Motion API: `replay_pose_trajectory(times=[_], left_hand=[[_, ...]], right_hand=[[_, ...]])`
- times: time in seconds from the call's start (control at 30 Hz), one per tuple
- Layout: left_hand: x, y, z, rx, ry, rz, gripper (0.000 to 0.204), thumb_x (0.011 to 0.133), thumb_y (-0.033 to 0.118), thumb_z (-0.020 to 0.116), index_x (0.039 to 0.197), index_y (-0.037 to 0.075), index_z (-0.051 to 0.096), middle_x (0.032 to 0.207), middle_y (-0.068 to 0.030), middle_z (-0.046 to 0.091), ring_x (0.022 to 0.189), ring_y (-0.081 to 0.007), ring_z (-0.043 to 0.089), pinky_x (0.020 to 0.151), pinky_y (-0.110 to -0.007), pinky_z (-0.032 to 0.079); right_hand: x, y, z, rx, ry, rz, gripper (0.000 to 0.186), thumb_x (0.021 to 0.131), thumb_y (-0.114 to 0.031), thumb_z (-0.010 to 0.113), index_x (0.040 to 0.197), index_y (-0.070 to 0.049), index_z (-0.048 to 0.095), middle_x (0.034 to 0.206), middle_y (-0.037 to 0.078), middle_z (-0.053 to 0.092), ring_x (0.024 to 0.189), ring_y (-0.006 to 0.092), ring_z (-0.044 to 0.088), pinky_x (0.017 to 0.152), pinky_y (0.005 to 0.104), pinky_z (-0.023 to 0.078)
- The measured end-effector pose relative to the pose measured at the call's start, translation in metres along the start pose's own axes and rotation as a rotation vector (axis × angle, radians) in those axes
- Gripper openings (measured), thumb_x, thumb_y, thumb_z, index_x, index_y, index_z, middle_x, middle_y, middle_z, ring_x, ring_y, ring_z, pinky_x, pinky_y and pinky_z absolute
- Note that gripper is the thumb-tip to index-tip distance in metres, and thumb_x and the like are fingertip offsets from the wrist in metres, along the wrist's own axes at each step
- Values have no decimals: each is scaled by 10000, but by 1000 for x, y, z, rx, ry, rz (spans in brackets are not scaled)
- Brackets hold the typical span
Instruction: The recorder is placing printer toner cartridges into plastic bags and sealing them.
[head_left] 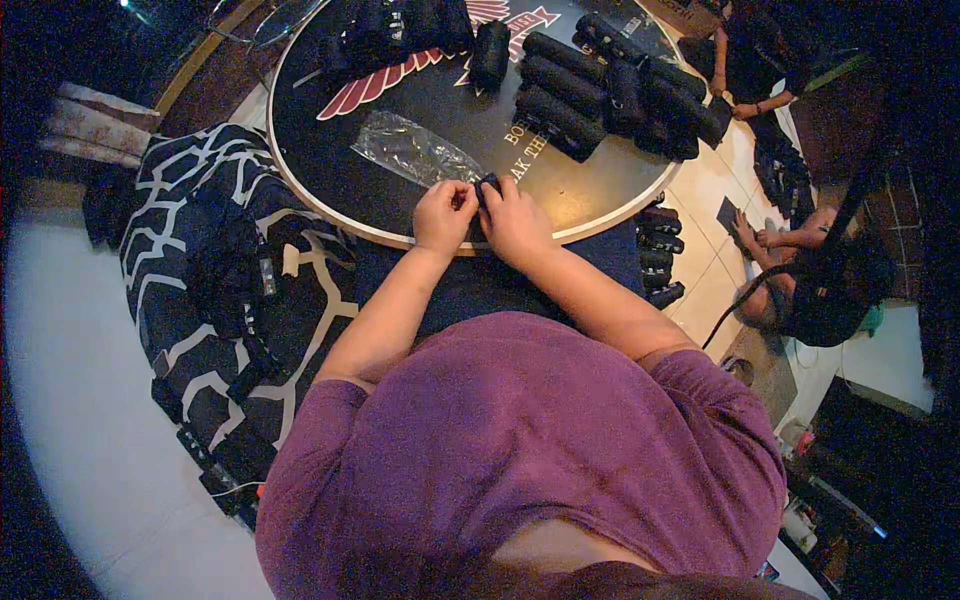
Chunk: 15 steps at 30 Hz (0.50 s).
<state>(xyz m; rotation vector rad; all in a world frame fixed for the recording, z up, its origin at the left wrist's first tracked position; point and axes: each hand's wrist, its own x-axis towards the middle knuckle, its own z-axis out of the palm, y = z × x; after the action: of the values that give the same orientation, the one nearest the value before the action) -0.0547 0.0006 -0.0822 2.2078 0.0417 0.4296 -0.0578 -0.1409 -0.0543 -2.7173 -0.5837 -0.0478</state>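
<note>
Purple short-sleeved shirt (520, 430) foremost, the right hand (514, 216) pinches a small, mostly hidden black bundle (489, 184) over the round black worktop (325, 165), near a crinkled clear plastic bag (412, 148), while whether the curled left hand (441, 214) grips anything I can't tell.

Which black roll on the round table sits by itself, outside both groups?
The single black roll over the red emblem, in the gap between the left cluster and the right pile; the others are bunched together.
</note>
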Motion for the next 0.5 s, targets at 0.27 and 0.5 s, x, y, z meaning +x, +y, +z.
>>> replay_pose_trajectory(times=[0.27, 0.5], left_hand=[[5, 5, 3, 63, -7, 103, 126, 785, 169, 675, 804, 51, 635, 792, -106, 643, 719, -255, 633, 659, -339, 507], [14, 26, -3, 82, -160, 13, 154, 794, 168, 660, 892, 52, 633, 784, -112, 633, 700, -240, 632, 660, -346, 514]], right_hand=[[0, -3, -5, 10, -49, 17, 447, 816, -213, 583, 1228, -70, 486, 1162, 190, 495, 926, 342, 573, 768, 426, 507], [-1, 12, 14, 236, 96, 79, 579, 797, -209, 598, 1268, 56, 391, 1171, 226, 488, 1042, 381, 496, 899, 443, 431]])
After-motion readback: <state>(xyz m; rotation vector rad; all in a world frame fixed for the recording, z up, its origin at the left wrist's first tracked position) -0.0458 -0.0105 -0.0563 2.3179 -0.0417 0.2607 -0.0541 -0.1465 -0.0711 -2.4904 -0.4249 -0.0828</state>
